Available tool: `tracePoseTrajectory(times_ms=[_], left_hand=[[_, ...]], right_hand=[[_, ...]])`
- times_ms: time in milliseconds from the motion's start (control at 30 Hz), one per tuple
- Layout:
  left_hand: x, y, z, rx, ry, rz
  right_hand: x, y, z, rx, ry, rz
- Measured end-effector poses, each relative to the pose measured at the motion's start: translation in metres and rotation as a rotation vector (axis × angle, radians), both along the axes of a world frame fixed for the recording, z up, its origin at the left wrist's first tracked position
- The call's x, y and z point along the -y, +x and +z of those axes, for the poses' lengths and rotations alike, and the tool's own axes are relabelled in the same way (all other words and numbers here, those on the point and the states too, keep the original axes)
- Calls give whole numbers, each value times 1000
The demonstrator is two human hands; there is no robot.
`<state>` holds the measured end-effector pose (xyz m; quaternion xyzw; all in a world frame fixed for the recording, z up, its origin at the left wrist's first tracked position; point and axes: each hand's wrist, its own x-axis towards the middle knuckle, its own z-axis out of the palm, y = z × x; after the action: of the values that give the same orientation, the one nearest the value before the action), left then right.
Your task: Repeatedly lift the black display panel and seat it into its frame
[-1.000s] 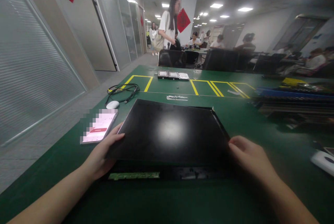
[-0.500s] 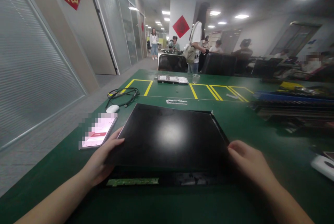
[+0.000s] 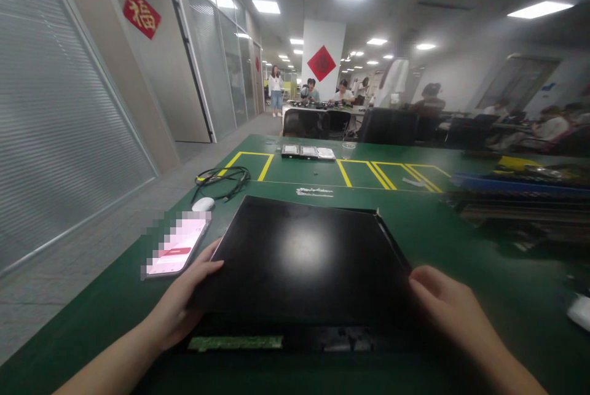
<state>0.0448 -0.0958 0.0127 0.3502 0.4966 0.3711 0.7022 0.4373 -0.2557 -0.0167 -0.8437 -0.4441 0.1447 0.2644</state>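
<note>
A black, glossy flat screen panel (image 3: 295, 260) lies in front of me, with a ceiling light reflected in it. My left hand (image 3: 191, 297) grips its left edge, thumb on top and fingers underneath. At the right edge, my right hand (image 3: 447, 300) closes on the panel, its fingertips partly hidden. Below the near edge runs a dark strip carrying a green circuit board (image 3: 235, 343). A thin black rim (image 3: 391, 238) shows beyond the panel at the far right corner; whether it is a separate frame I cannot tell.
A phone (image 3: 177, 247), a white mouse (image 3: 203, 205) and a coiled black cable (image 3: 225, 183) lie left on the green table (image 3: 461, 235). Hard drives (image 3: 308, 152) and a clear cup (image 3: 348, 149) stand at the back. Blurred parts (image 3: 498, 186) are stacked right. People sit and stand beyond.
My view has tilted up slightly, so everything sits lower in the picture. Both hands keep hold of the panel. A standing person behind the table has moved right.
</note>
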Motion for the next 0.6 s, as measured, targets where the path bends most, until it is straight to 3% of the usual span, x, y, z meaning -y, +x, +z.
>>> tracePoseTrajectory(times_ms=[600], left_hand=[[-3,-1,-4,-20,51,-39]], right_hand=[[2,7,-1,-6,-58,5]])
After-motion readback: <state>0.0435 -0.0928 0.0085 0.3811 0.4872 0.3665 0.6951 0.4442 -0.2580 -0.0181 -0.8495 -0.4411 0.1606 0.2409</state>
